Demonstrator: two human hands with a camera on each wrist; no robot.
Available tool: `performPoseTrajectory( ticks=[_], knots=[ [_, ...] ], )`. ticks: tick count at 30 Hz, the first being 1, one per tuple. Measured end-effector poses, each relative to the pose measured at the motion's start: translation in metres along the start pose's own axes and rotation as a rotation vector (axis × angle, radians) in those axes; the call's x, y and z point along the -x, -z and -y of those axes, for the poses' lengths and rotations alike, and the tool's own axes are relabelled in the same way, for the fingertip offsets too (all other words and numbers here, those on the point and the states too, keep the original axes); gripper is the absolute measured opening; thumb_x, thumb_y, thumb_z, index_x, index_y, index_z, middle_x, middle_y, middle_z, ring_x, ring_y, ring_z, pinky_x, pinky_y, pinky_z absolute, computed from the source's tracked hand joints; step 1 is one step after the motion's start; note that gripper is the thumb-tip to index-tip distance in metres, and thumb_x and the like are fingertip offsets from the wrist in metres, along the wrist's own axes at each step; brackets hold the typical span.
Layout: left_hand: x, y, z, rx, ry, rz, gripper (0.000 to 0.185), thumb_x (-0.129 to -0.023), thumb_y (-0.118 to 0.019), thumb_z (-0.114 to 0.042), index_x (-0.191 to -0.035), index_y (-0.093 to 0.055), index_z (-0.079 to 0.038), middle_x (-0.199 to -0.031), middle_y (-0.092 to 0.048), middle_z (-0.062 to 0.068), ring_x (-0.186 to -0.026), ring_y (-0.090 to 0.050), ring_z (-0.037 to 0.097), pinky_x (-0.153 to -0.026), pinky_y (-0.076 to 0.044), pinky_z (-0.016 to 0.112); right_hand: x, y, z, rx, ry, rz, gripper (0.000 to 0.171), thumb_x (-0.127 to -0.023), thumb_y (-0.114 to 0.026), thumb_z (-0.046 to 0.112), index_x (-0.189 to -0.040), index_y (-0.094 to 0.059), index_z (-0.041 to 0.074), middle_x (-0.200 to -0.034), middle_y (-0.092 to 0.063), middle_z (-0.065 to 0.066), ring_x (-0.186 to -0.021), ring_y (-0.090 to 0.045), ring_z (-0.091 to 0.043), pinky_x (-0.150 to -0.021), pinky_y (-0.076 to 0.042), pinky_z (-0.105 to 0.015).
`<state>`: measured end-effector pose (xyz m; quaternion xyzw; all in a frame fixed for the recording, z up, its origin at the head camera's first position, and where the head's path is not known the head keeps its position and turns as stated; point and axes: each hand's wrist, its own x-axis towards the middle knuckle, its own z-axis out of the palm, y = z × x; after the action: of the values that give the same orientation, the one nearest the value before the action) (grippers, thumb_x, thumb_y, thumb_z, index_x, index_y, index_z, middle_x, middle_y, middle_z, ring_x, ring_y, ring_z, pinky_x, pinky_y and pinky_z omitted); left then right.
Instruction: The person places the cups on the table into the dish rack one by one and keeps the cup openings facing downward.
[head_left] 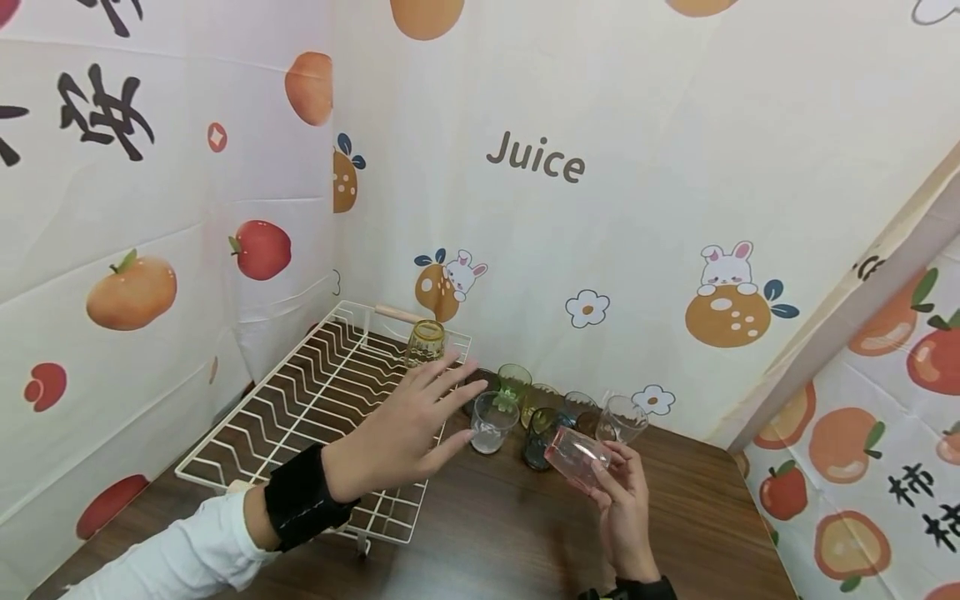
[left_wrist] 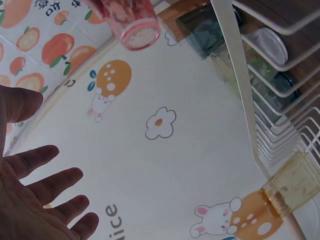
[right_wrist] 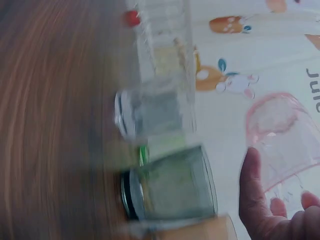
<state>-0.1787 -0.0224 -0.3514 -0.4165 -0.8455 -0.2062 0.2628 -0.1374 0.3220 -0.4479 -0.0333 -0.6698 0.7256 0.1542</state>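
My right hand [head_left: 626,512] holds a pink drinking glass [head_left: 576,458] between thumb and fingers, tilted on its side above the table. In the right wrist view the thumb presses the wall of the pink glass [right_wrist: 282,135]. My left hand [head_left: 401,425] has its fingers spread and holds nothing, over the right side of a white wire dish rack. A yellow glass [head_left: 425,346] stands upside down at the rack's back right corner, just beyond the left fingertips. In the left wrist view the yellow glass [left_wrist: 295,185] shows beside the rack's wooden handle [left_wrist: 292,225].
Several glasses crowd the table by the back wall, among them a clear glass [head_left: 492,429], a dark glass [head_left: 537,446], a green glass [head_left: 514,380] and another clear glass [head_left: 625,417]. Printed cloth [head_left: 525,233] hangs behind and on both sides. Brown wooden tabletop [head_left: 480,533] lies in front.
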Motion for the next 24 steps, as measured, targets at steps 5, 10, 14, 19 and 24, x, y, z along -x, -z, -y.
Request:
performPoseTrajectory(
  ticks=[5, 10, 14, 19, 24],
  knots=[
    [0.004, -0.006, -0.004, 0.008, -0.026, 0.004, 0.059, -0.102, -0.073, -0.035, -0.154, -0.057, -0.012, -0.164, -0.053, 0.012, -0.16, -0.04, 0.034, -0.128, -0.038, 0.058, 0.002, -0.01, 0.0, -0.234, 0.016, 0.069, 0.026, -0.115, -0.046, 0.018, -0.141, -0.045, 0.014, -0.134, -0.058, 0.002, -0.119, -0.07, -0.014, -0.089, -0.067, -0.036],
    [0.006, -0.008, -0.009, 0.021, -0.009, 0.02, 0.06, -0.102, -0.072, -0.038, -0.155, -0.056, -0.015, -0.166, -0.051, 0.01, -0.16, -0.039, 0.033, -0.129, -0.037, 0.057, 0.001, -0.015, 0.002, -0.471, 0.03, 0.173, 0.028, -0.118, -0.038, 0.022, -0.144, -0.04, 0.015, -0.134, -0.067, 0.0, -0.122, -0.07, -0.019, -0.093, -0.064, -0.038],
    [0.009, -0.007, -0.014, 0.018, -0.001, 0.029, 0.059, -0.103, -0.071, -0.04, -0.155, -0.056, -0.016, -0.165, -0.052, 0.009, -0.16, -0.039, 0.032, -0.129, -0.037, 0.057, -0.001, -0.018, 0.003, -0.621, 0.035, 0.244, 0.03, -0.118, -0.032, 0.024, -0.146, -0.04, 0.015, -0.141, -0.066, -0.004, -0.127, -0.068, -0.023, -0.094, -0.063, -0.038],
    [0.01, -0.006, -0.018, 0.015, -0.02, 0.02, 0.059, -0.104, -0.069, -0.042, -0.156, -0.055, -0.017, -0.165, -0.052, 0.008, -0.16, -0.039, 0.032, -0.128, -0.037, 0.057, -0.001, -0.022, 0.007, -0.774, -0.002, 0.305, 0.034, -0.119, -0.028, 0.027, -0.149, -0.039, 0.018, -0.15, -0.061, -0.007, -0.134, -0.065, -0.024, -0.098, -0.062, -0.038],
    [0.011, -0.004, -0.018, 0.014, -0.032, 0.004, 0.059, -0.104, -0.069, -0.041, -0.156, -0.055, -0.017, -0.165, -0.053, 0.007, -0.159, -0.04, 0.031, -0.127, -0.039, 0.058, -0.003, -0.03, 0.011, -0.839, -0.029, 0.345, 0.041, -0.119, -0.026, 0.031, -0.159, -0.028, 0.019, -0.157, -0.052, -0.006, -0.139, -0.059, -0.023, -0.102, -0.06, -0.037]
  ],
)
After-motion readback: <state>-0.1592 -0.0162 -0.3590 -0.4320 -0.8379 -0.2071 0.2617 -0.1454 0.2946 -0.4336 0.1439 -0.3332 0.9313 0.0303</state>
